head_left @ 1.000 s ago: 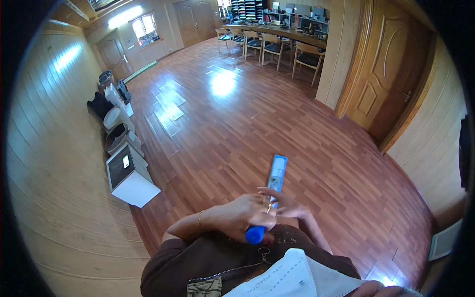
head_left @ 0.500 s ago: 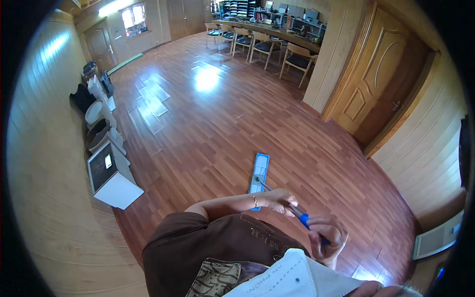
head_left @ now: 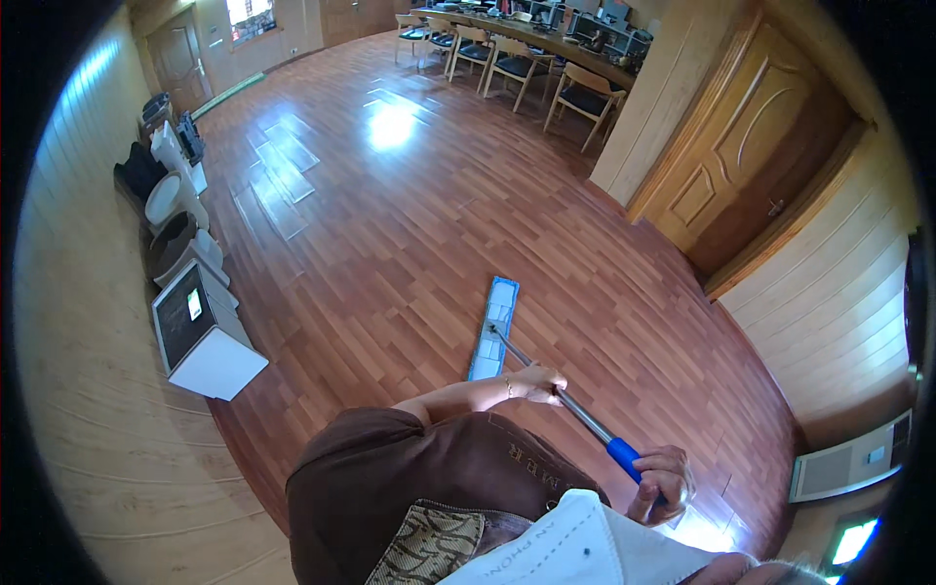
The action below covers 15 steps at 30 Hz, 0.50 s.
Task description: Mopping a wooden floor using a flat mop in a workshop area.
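Observation:
A flat mop (head_left: 478, 366) with a pale, blue-edged rectangular head lies on the wood-look floor in front of me. Its metal pole (head_left: 589, 419) slants up toward my right side and ends in a blue grip (head_left: 624, 456). Partway down the pole, my left hand (head_left: 536, 383), with a bracelet at the wrist, is closed around the shaft. My right hand (head_left: 665, 483) is curled over the top end of the blue grip.
A white box-shaped cabinet (head_left: 219, 366) with a dark top, bins and chairs line the left wall. Wooden chairs (head_left: 585, 97) stand along a long desk at the back right. A wooden door (head_left: 751, 146) and a low white wall unit (head_left: 848, 458) are on the right.
My hands have moved farther apart, and more bare pole shows between them. The right hand has shifted right and lower. The whole view has tilted slightly downward.

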Each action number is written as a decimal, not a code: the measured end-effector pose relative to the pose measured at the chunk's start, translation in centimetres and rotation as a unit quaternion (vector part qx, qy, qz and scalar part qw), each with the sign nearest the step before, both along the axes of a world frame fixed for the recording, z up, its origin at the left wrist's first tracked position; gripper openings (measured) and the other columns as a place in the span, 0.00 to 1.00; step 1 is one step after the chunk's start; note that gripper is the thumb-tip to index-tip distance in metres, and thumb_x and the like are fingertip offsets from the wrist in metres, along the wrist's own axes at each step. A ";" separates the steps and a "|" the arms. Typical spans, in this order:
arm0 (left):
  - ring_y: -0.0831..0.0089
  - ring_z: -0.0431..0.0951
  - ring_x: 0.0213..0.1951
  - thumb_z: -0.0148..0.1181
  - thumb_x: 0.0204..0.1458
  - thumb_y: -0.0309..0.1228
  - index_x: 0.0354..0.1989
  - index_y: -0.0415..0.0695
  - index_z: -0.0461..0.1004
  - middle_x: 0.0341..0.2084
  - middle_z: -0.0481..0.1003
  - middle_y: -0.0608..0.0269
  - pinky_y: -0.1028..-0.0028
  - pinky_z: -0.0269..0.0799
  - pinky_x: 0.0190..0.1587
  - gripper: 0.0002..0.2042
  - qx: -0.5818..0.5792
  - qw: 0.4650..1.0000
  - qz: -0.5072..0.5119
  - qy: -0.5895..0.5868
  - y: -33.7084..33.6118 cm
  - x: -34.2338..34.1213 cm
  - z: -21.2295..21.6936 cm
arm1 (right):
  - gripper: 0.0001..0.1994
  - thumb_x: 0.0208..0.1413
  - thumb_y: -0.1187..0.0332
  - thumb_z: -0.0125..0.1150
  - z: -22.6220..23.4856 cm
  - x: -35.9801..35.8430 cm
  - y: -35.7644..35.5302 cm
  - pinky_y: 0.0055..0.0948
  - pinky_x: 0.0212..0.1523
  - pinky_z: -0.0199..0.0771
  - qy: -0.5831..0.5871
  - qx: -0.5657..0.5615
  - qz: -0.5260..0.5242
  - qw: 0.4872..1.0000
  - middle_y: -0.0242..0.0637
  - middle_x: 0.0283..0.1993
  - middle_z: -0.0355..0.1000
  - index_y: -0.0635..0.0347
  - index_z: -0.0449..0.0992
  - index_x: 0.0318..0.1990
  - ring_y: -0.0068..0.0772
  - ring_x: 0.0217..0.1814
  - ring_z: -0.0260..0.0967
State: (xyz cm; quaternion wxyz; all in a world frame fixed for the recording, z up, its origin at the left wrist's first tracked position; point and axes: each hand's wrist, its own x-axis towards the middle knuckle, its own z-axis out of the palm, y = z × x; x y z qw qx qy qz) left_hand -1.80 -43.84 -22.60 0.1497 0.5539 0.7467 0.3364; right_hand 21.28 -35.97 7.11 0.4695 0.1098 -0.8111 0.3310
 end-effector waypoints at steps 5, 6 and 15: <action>0.65 0.74 0.30 0.63 0.45 0.41 0.23 0.51 0.64 0.19 0.69 0.68 0.60 0.58 0.38 0.13 0.056 0.994 0.095 -0.011 -3.1 -1.4 -1.1 | 0.14 0.56 0.56 0.58 -0.6 -2.4 0.0 0.33 0.31 0.70 -0.045 0.013 0.102 0.994 0.36 0.24 0.75 0.53 0.68 0.24 0.38 0.28 0.76; 0.64 0.74 0.29 0.62 0.45 0.40 0.22 0.51 0.64 0.18 0.68 0.67 0.60 0.58 0.38 0.13 0.054 0.992 0.111 -0.020 -3.9 -1.8 -1.5 | 0.14 0.55 0.56 0.59 -0.6 -2.9 -0.2 0.33 0.31 0.70 -0.055 0.011 0.122 0.991 0.36 0.25 0.75 0.53 0.69 0.24 0.38 0.29 0.76; 0.63 0.74 0.35 0.62 0.42 0.41 0.19 0.52 0.69 0.21 0.71 0.66 0.59 0.57 0.38 0.11 0.062 0.954 0.294 -0.006 -13.7 -1.1 -0.4 | 0.13 0.51 0.56 0.65 0.0 -8.6 -0.7 0.35 0.33 0.73 -0.077 0.001 0.359 0.930 0.38 0.28 0.76 0.55 0.73 0.28 0.40 0.30 0.77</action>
